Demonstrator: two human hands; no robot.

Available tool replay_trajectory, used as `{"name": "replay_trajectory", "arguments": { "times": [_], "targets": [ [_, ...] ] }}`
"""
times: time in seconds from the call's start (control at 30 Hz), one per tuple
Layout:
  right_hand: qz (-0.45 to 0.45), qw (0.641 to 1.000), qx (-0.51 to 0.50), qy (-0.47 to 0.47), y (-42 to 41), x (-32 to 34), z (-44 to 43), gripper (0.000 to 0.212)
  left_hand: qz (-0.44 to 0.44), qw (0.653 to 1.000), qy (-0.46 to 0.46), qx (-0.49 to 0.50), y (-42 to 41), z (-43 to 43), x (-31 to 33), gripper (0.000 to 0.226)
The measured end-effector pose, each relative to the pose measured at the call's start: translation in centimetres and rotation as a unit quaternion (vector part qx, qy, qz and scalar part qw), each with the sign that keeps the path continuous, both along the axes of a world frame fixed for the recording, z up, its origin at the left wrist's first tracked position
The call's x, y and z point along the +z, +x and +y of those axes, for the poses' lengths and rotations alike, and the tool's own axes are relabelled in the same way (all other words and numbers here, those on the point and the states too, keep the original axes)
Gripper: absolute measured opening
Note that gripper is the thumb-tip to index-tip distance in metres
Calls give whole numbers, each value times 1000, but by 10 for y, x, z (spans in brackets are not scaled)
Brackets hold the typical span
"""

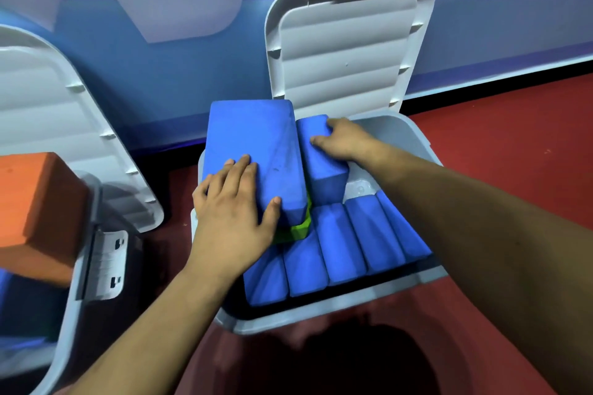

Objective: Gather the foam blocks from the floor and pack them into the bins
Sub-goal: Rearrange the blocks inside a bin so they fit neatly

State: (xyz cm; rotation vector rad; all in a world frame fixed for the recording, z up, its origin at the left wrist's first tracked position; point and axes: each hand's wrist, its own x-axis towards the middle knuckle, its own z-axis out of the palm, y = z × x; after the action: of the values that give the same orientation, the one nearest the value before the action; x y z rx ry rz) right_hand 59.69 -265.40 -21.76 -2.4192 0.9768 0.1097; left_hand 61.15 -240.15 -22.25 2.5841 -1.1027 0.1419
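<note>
Both hands on blue foam blocks at the open grey bin point(321, 314).

The left hand point(231, 212) lies flat on the large blue block point(253, 141), fingers point(247, 170) straight and spread, gripping nothing; this block sits over a green block point(295, 231) at the bin's left side. The right hand point(345, 139) holds the smaller blue block point(321, 170) at its far end, fingers curled over it, the block tilted inside the bin. A row of blue blocks point(340, 244) stands packed along the near wall. The lid point(346, 48) is raised. A second bin point(83, 266) to the left holds an orange block point(35, 208).
</note>
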Motion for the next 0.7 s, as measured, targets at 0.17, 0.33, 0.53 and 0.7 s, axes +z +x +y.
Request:
{"name": "replay_trajectory", "arguments": {
  "times": [0.17,0.33,0.53,0.7],
  "targets": [
    [77,995,-22,56,-16,-80,12,75,-7,1000,-14,-13,5,3,-5,71],
    [84,994,-31,63,-15,-98,19,71,18,1000,-14,-19,11,4,-8,74],
    [-170,983,-68,19,-42,-24,55,41,139,986,-58,78,11,13,1,77],
    [-68,988,-18,135,-67,18,102,63,248,952,-151,91,14,11,4,71]
  ]
}}
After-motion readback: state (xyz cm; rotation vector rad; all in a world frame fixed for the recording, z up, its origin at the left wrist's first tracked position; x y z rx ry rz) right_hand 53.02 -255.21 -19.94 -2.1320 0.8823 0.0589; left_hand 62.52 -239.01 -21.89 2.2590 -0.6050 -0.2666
